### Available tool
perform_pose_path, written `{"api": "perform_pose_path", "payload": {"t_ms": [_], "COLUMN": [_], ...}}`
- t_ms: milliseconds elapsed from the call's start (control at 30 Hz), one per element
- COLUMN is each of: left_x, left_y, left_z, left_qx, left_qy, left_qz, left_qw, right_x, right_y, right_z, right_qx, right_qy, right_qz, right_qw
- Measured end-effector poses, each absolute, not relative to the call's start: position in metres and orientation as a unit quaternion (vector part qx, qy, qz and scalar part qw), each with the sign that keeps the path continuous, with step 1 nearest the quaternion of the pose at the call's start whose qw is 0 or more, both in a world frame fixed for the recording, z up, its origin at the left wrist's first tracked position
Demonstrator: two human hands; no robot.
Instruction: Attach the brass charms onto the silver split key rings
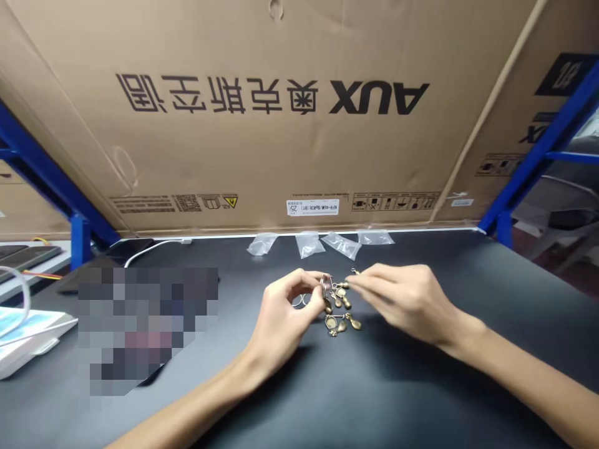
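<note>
My left hand [292, 302] is closed in a pinch on a silver metal ring [323, 282]; a small bronze-coloured piece shows just below its fingertips. Opposite it, my right hand [402, 296] pinches one end of a small bronze-coloured charm [343, 285], its fingertips partly hiding it. Between the hands, more bronze-coloured charms [345, 299] lie on or just over the table. Nearer to me is another cluster of spoon-like charms [341, 325]. Beside the left fingers are loose silver rings [299, 300], partly covered by that hand.
Several clear plastic bags [309, 244] lie along the back of the black table [299, 399]. Behind it stands a large printed cardboard box [262, 156]. Blue metal posts [80, 243] flank the table. A white cable [154, 245] and a blurred-out patch are on the left.
</note>
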State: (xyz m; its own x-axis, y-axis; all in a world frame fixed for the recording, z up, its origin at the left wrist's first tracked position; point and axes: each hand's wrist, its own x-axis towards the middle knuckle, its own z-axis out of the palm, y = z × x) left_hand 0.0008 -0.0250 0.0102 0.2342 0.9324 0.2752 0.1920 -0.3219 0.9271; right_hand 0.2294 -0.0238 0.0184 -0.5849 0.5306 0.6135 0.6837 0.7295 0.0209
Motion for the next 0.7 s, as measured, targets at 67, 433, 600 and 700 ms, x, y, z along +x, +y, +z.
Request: {"api": "perform_pose_path", "payload": {"t_ms": [67, 433, 600, 700], "left_x": [0.000, -0.001, 0.000, -0.001], "left_y": [-0.022, -0.020, -0.018, -0.019], "left_z": [0.010, 0.011, 0.009, 0.009], "left_qx": [0.665, 0.644, 0.638, 0.635], "left_qy": [0.420, 0.425, 0.418, 0.418], "left_qz": [0.459, 0.463, 0.466, 0.468], "left_qw": [0.414, 0.435, 0.448, 0.451], "right_x": [0.247, 0.261, 0.243, 0.240], "right_y": [-0.009, 0.018, 0.016, 0.015], "right_z": [0.023, 0.004, -0.008, -0.008], "right_qx": [-0.429, -0.489, -0.478, -0.482], "right_qy": [-0.854, -0.849, -0.859, -0.858], "right_qz": [-0.097, -0.047, -0.092, -0.115], "right_qw": [0.279, 0.196, 0.162, 0.135]}}
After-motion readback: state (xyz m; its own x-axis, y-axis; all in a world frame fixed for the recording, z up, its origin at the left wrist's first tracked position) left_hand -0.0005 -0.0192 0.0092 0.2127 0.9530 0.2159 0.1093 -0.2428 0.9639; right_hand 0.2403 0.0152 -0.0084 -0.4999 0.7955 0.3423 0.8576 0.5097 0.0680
